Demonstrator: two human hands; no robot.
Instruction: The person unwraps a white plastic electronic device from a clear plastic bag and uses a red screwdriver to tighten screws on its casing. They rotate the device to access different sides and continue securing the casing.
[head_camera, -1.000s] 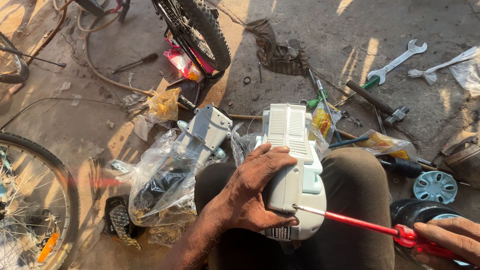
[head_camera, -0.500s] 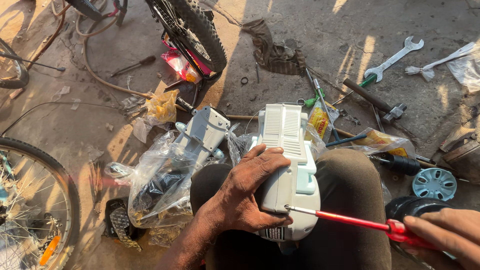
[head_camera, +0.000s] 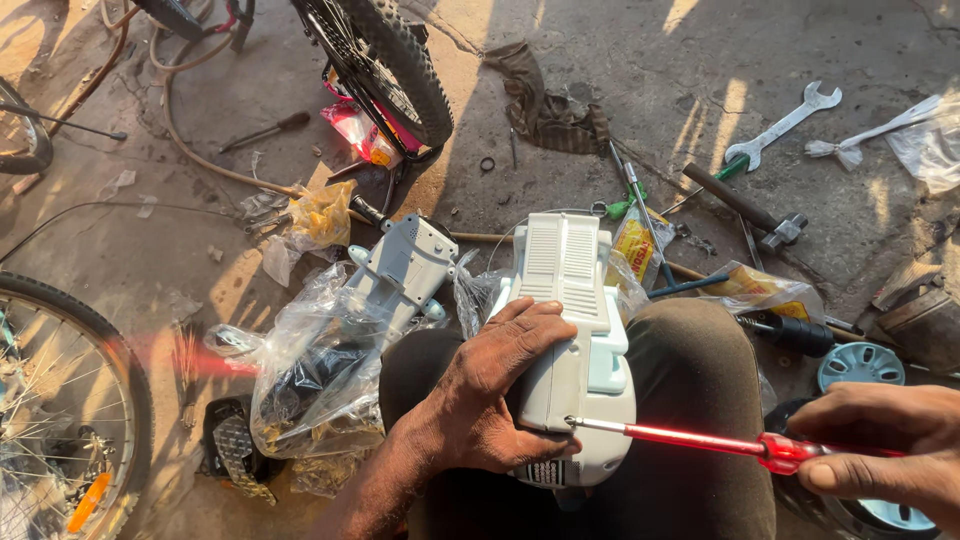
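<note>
Right hand (head_camera: 885, 445) at the bottom right edge, fingers closed around the red handle of a screwdriver (head_camera: 690, 438); the shaft runs left and its tip sits against the side of a white plastic appliance housing (head_camera: 575, 340), near its lower end. Left hand (head_camera: 495, 395) lies palm-down over the housing's left side, fingers wrapped over the top and gripping it steady. Housing rests lengthwise on the person's lap, across the dark trousers (head_camera: 690, 400), ribbed vent panel facing up at the far end, pale blue trim on its right flank. Just left of the knee, a clear plastic bag (head_camera: 310, 370) with dark parts inside, and a second grey-white housing piece (head_camera: 400, 270) lying on it, tilted. Bottom left, a bicycle wheel (head_camera: 70, 420) with spokes and an orange reflector. Right of the knee, a black cylinder part (head_camera: 795, 332) and a pale blue round cap (head_camera: 860, 365). Behind the housing, yellow packets (head_camera: 635, 245), a green-handled screwdriver (head_camera: 625, 205), a hammer (head_camera: 745, 205). Farther out on the concrete floor (head_camera: 640, 60): an open-ended spanner (head_camera: 785, 125), a crumpled brown rag (head_camera: 545, 105), a knobby bike tyre (head_camera: 385, 65) with a pink wrapper (head_camera: 355, 130) beside it, and a small dark screwdriver (head_camera: 265, 130) top left.
</note>
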